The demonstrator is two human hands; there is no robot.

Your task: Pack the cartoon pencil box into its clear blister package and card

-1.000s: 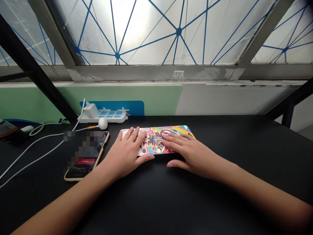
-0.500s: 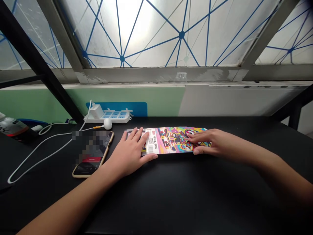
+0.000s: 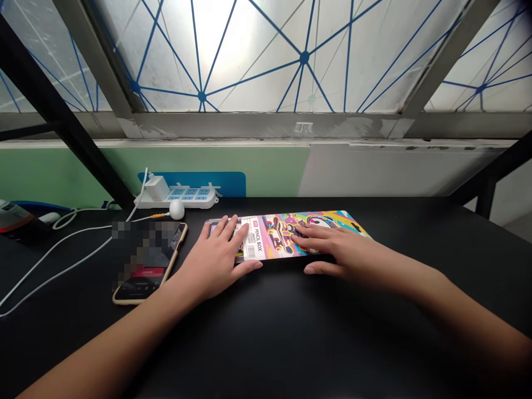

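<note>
A flat, colourful package (image 3: 282,235) printed "PENCIL BOX" lies on the black desk, with cartoon skateboard art and a barcode label near its left end. My left hand (image 3: 222,252) rests flat over that left end, fingers spread and thumb along the front edge. Through the clear part under those fingers the contents are mostly hidden. My right hand (image 3: 332,249) lies across the right half of the package, fingers stretched out on the printed surface and thumb apart, over the desk in front. Neither hand is closed around anything.
Left of my left hand lies a phone (image 3: 149,271) in a pale case. Behind it are a white power strip (image 3: 187,195) with a plugged adapter, a round white object (image 3: 177,209) and a white cable (image 3: 62,238). A bottle (image 3: 16,221) stands far left; a black desk frame (image 3: 70,122) slants upward.
My right hand has slid left along the package, uncovering more of its right end. The left hand stays on the left end. The whole view has shifted slightly.
</note>
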